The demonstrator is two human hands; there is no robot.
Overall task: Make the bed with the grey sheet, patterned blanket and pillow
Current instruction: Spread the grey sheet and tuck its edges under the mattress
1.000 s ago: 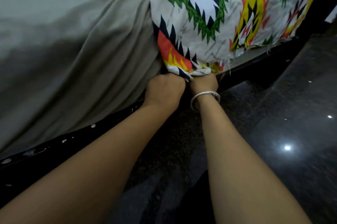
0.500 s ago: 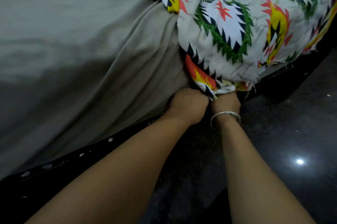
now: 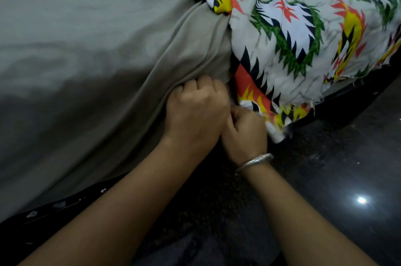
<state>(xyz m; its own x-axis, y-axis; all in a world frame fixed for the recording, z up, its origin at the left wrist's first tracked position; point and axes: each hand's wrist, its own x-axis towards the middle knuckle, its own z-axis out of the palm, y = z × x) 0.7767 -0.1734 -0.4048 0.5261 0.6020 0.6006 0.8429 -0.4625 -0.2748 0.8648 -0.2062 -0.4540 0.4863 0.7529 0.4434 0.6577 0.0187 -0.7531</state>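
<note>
The grey sheet (image 3: 91, 49) covers the bed and hangs over its near side in long folds. A patterned blanket (image 3: 303, 27) in white, green, orange and yellow lies bunched over the right part of the bed, its corner drooping past the edge. My left hand (image 3: 195, 111) grips a fold of the grey sheet at the bed's side, fingers curled. Right beside it my right hand (image 3: 245, 133), with a silver bangle on the wrist, is curled at the blanket's lower corner and holds cloth there. No pillow is in view.
The black bed frame (image 3: 347, 101) runs along under the bedding from lower left to right. A dark glossy floor (image 3: 325, 190) with a light reflection fills the lower right.
Both hands have risen from under the blanket's corner up onto the bed's side. My left hand now grips the grey sheet's fold. The view has come closer.
</note>
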